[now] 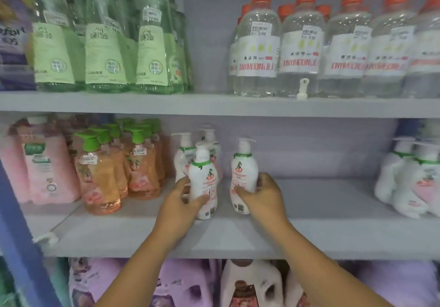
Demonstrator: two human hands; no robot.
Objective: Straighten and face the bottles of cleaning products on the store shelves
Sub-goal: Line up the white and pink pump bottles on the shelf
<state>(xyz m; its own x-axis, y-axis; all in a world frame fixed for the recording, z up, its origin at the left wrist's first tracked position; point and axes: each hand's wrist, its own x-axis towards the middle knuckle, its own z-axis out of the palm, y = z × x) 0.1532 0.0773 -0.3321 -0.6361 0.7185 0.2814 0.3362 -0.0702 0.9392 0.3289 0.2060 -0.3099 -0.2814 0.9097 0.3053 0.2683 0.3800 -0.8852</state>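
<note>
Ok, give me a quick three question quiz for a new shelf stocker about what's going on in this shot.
1. True or false: each hand grips its own white pump bottle on the middle shelf.
2. What colour are the caps of the clear bottles on the top shelf, right side?
3. The orange bottles with green pumps stand: A) left of the hands, B) right of the hands, C) on the bottom shelf.

Key:
1. True: the left hand holds the left pump bottle, the right hand the right pump bottle.
2. Orange.
3. A.
</note>
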